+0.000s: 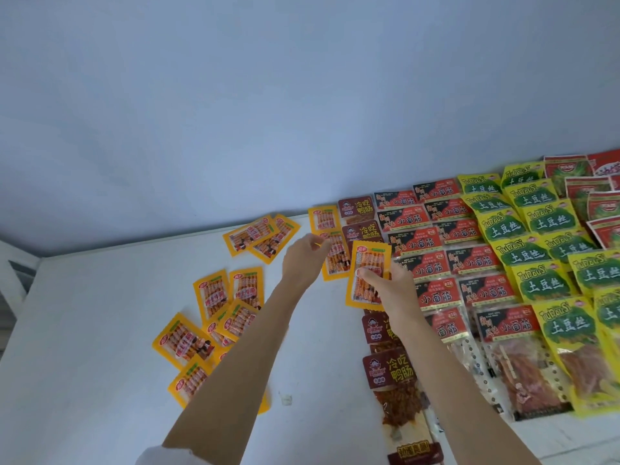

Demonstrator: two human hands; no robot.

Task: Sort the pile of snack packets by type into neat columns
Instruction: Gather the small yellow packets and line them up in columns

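Pinched between the thumb and curled fingers of the right hand (385, 290), an orange packet (368, 275) hangs just above the white table (84, 330), its top edge overlapping the lower end of the short orange column (327, 243) begun at the table's far edge. The left hand (303, 260) reaches to that column with its fingers bent onto the second packet; whether it pinches the packet or only steadies it I cannot tell. To do this step well, I judge the held packet should be laid flat directly below the second one, print upright like its neighbours, its long edges in line with theirs and just beside the maroon column (360, 223) without covering it, while the left hand keeps the placed packets from sliding. Loose orange packets (231, 310) lie scattered and overlapping to the left, with another pair (261, 238) farther back, so most of this type is not yet sorted. Writing on the orange packets is too small to read. Maroon packets carry 冷吃鸭肠 in yellow; the red-and-black column (432, 266) reads 小面筋; the yellow-and-green packets (536, 256) read TuDouSi above 土豆丝; the red packets (597, 196) at far right are illegible.
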